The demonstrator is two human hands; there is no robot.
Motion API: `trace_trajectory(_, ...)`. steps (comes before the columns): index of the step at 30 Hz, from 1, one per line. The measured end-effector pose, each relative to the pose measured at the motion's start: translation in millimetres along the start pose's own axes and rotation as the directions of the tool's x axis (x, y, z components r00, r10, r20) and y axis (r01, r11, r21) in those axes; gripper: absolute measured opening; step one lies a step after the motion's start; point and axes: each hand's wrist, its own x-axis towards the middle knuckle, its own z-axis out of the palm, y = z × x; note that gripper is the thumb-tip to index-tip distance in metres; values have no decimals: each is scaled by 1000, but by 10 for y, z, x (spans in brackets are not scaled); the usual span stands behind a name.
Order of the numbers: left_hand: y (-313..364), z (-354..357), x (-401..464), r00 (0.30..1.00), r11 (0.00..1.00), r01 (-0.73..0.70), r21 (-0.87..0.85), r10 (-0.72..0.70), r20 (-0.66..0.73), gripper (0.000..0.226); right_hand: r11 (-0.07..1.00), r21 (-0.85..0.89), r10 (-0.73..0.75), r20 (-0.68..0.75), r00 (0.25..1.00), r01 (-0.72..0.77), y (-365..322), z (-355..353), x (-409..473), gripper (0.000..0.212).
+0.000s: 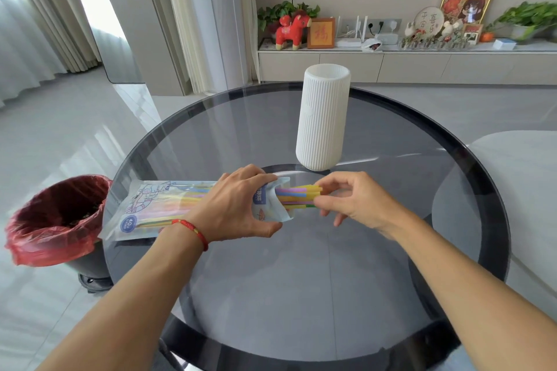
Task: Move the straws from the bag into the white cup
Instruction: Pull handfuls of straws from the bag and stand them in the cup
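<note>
A clear printed bag (156,208) lies flat on the round glass table (301,295), its open mouth pointing right. Several coloured straws (297,194) stick out of that mouth. My left hand (238,208) grips the bag near its open end, thumb below and fingers over the top. My right hand (352,199) pinches the protruding straw ends between thumb and fingers. The tall ribbed white cup (322,117) stands upright just behind my hands, apart from them, and its inside is hidden.
A bin lined with a red bag (57,220) stands on the floor left of the table, by the bag's closed end. A grey sofa (518,190) edge sits at the right. A low cabinet (407,66) with ornaments runs along the far wall.
</note>
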Motion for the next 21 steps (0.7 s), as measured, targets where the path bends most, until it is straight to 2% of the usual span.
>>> trace_trajectory(2,16,24,9,1000,1000,-2,25,2,-1,73,1000,-15,16,5,1000,-15,29,49,-10,39)
trace_trajectory(3,25,35,11,1000,999,-6,37,6,0,75,999,-37,-4,-17,1000,3,37,104,10,38)
trace_trajectory(6,33,55,-8,1000,997,-21,69,20,14,84,996,-36,-84,-116,990,81,48,232,107,18)
trace_trajectory(9,11,53,-18,999,993,-7,114,2,44,76,996,-4,-89,-164,982,90,65,185,143,10)
trace_trajectory(12,-21,47,-6,998,989,26,144,-35,59,72,996,38,-67,-212,975,77,94,15,122,6)
trace_trajectory(16,-43,43,-9,997,986,56,159,-62,38,65,979,200,38,-322,946,28,139,-240,93,2)
trace_trajectory(19,-25,46,-12,998,987,57,152,-62,30,63,964,265,89,-227,970,-27,146,-219,69,20)
trace_trajectory(21,-14,53,-15,998,987,51,152,-57,34,64,978,206,66,-184,981,-27,144,-114,76,21)
